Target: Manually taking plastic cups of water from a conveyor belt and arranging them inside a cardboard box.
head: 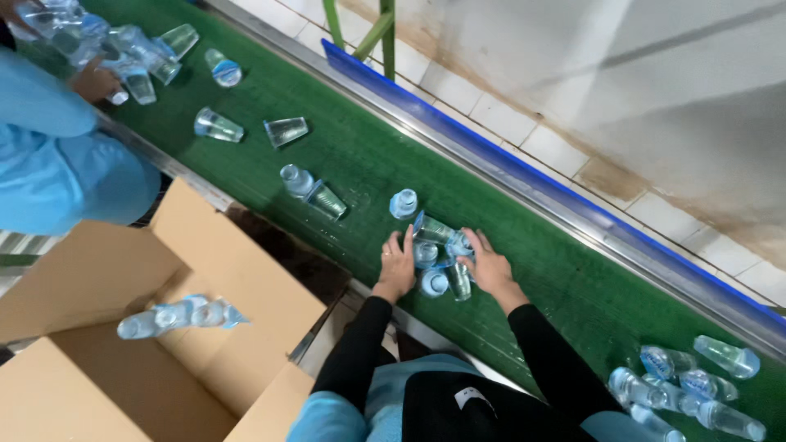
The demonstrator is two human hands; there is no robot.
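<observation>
- Gathered at the centre of the green conveyor belt [524, 270]: a small cluster of sealed clear plastic water cups [438, 254], blue-lidded, lying on their sides.
- Left hand [398, 266] pressed flat against the cluster's 9 o'clock side, fingers spread and open, nothing gripped.
- Right hand [490, 266] cupped against the cluster's 3 o'clock side, fingers loosely curled over one cup; whether any cup was truly clamped, cannot tell.
- Judged as partway through: a short row of cups [182, 315] seen over the open cardboard box [98, 360] at 8 o'clock, apparently in mid-air or just landing, with much bare cardboard showing inside.
- Left undone, by the look of it: loose cups [311, 192] scattered up the belt towards 11 o'clock, one lone cup [403, 203] just beyond the hands, and another heap [688, 385] at 4 o'clock.
- At 10 o'clock, kept apart from the wearer's own hands: a co-worker's hand [94, 82] in a light blue sleeve, busy at a further pile of cups [90, 37].
- Surface: ribbed green belt running diagonally, edged by a blue rail [508, 168] and metal trim on the far side.
- Room: pale tiled floor [491, 115] beyond the rail, stained brown along the joints, a whitish wall [655, 74] at 1 o'clock, and green frame legs [381, 33] at 12 o'clock.
</observation>
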